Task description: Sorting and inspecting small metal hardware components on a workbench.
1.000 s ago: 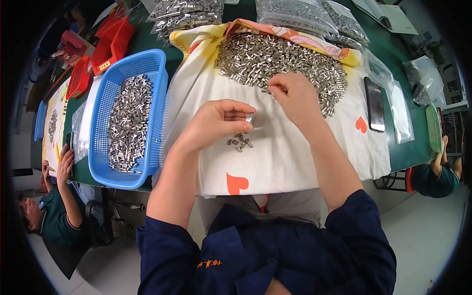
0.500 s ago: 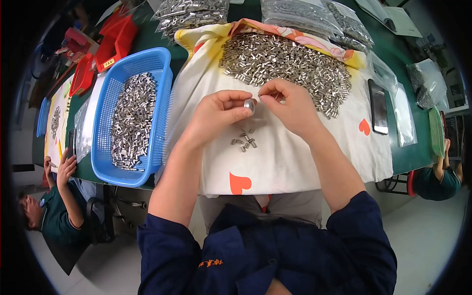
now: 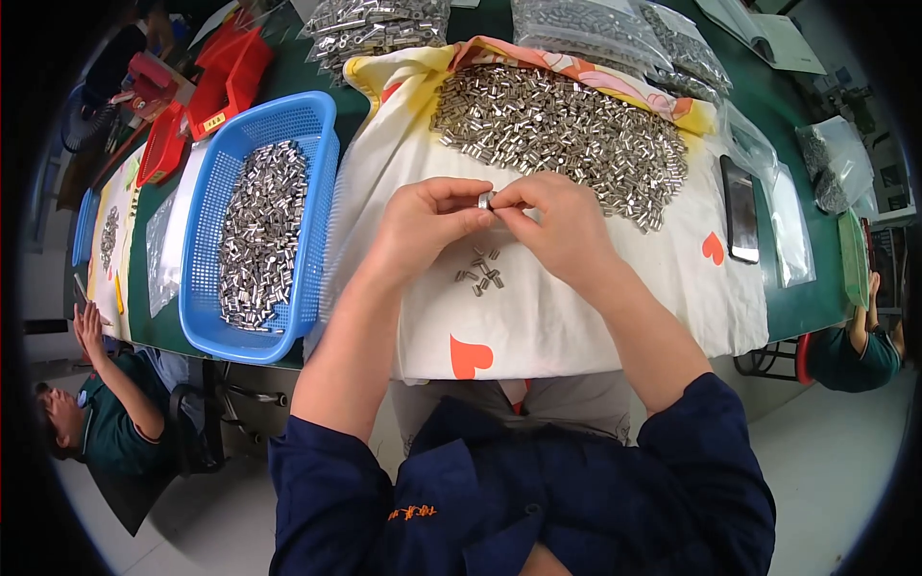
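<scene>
Between the thumb and fingers of my left hand (image 3: 415, 223) is a small round metal ring (image 3: 484, 201). My right hand (image 3: 557, 223) is closed in a pinch against the ring's right side; whatever its fingertips hold is hidden. Just below both hands, several small metal sleeves (image 3: 483, 274) lie loose on the white cloth (image 3: 567, 326). Beyond the hands spreads a large heap of similar shiny sleeves (image 3: 567, 125), bordered by the cloth's folded yellow and pink edge.
A blue perforated basket (image 3: 195, 288) of small metal pieces stands at left, with red bins (image 3: 226, 82) behind it. Bags of metal parts (image 3: 375, 34) line the back. A phone (image 3: 740, 206) lies at right. Co-workers sit at left (image 3: 125, 394) and far right (image 3: 850, 350).
My right hand has moved left, bringing its pinched fingers against the ring. The ring has turned more edge-on. At left, the co-worker has raised a hand holding a phone-like object.
</scene>
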`<action>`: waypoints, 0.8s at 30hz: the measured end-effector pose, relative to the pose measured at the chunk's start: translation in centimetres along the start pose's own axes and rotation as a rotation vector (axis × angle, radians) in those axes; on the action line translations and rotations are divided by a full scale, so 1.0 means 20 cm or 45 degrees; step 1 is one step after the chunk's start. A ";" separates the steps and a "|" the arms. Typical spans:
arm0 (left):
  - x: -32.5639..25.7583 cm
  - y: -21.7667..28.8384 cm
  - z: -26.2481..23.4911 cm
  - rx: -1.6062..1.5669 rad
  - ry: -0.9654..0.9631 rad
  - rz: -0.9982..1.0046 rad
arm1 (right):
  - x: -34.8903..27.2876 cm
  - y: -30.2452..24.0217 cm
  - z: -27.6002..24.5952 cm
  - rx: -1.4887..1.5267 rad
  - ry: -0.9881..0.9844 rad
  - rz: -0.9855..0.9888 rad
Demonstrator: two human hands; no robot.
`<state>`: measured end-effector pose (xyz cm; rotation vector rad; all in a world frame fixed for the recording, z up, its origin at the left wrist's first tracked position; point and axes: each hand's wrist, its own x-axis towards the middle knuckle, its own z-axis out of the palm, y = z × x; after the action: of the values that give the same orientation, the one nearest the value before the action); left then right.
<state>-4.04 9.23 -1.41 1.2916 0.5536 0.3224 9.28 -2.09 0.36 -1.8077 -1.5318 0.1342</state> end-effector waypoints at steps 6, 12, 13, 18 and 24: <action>-0.01 0.03 0.01 0.070 -0.085 -0.042 | 0.03 0.03 -0.06 0.425 -0.283 0.309; -0.04 0.05 0.00 0.098 -0.237 -0.142 | 0.06 0.16 -0.10 0.368 0.015 0.407; -0.04 0.05 0.00 0.113 -0.277 -0.149 | 0.06 0.18 -0.10 0.155 0.030 0.298; -0.03 0.05 0.01 0.129 -0.270 -0.146 | 0.04 0.21 -0.02 -0.485 -0.011 0.014; -0.02 0.04 0.00 0.142 -0.250 -0.117 | 0.05 0.17 0.02 -0.536 -0.008 0.029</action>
<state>-4.30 9.29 -0.54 1.3829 0.4670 0.0881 12.06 -1.07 -1.51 -2.1491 -1.6330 -0.1863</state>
